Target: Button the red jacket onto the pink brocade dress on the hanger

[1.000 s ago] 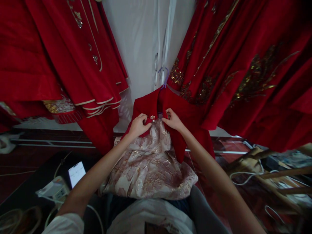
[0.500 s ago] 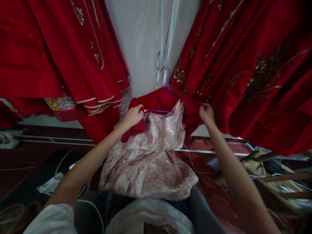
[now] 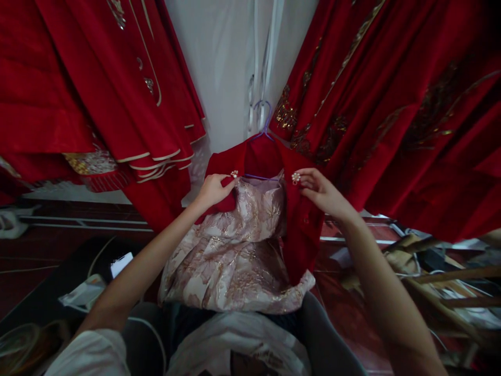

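Observation:
A red jacket (image 3: pixel 303 235) hangs on a thin purple hanger (image 3: pixel 267 117), its front spread apart over a pale pink and gold brocade dress (image 3: pixel 235 261). My left hand (image 3: pixel 214 189) pinches the jacket's left front edge beside a pearl ornament (image 3: pixel 234 174). On the other side, my right hand (image 3: pixel 323 192) rests its fingertips on the right front panel, close to a second pearl ornament (image 3: pixel 296 178). Its thumb and fingers are apart. The dress skirt spreads down over my lap, and the red panel partly covers its right side.
Red garments with pale trim (image 3: pixel 156 151) hang at the left. More red garments with gold embroidery (image 3: pixel 352 130) hang at the right. A white panel (image 3: pixel 219 68) stands behind. Cluttered items (image 3: pixel 450 287) lie low at the right, and a white packet (image 3: pixel 84 292) lies at the left.
My right hand has let go of the jacket's outer shoulder and moved inward to the pearl ornament. The right panel now hangs down over the dress. My left hand keeps its hold.

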`<state>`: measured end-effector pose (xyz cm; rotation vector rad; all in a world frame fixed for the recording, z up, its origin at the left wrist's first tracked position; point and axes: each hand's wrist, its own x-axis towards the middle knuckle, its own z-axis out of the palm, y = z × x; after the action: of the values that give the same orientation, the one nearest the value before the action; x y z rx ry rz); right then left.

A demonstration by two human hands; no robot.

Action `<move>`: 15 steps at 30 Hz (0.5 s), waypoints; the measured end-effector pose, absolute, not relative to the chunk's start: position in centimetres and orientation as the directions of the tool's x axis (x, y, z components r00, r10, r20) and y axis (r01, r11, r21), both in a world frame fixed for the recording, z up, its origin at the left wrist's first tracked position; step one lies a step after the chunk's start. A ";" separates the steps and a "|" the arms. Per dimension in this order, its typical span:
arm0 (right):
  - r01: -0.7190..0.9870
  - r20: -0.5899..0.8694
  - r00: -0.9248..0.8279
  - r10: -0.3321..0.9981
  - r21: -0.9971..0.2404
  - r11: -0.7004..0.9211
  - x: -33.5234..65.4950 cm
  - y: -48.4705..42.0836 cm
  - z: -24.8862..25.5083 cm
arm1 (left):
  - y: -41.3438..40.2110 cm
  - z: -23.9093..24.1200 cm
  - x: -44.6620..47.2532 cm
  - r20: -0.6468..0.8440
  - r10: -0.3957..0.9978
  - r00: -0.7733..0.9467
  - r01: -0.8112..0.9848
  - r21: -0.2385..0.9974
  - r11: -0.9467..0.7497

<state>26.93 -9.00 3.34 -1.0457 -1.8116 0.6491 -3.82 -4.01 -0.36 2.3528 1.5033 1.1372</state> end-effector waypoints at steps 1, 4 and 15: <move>0.342 0.431 -0.256 0.865 -0.796 0.499 26.4 -8.7 3.0 | -4.1 -0.2 -3.5 0.543 0.818 0.193 0.734 0.473 -0.487; 0.288 0.410 -0.295 0.863 -0.823 0.490 24.8 -7.4 2.4 | -4.1 0.3 -2.8 0.601 0.788 0.133 0.745 0.464 -0.480; 0.127 0.412 -0.265 0.872 -0.881 0.456 21.8 -5.3 0.8 | -1.9 -1.8 -2.4 0.646 0.752 0.132 0.517 0.602 -0.608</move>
<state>21.84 -5.28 0.80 -0.8681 -1.6972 0.9235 -2.44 -1.94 -1.81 2.1754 1.2496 1.4687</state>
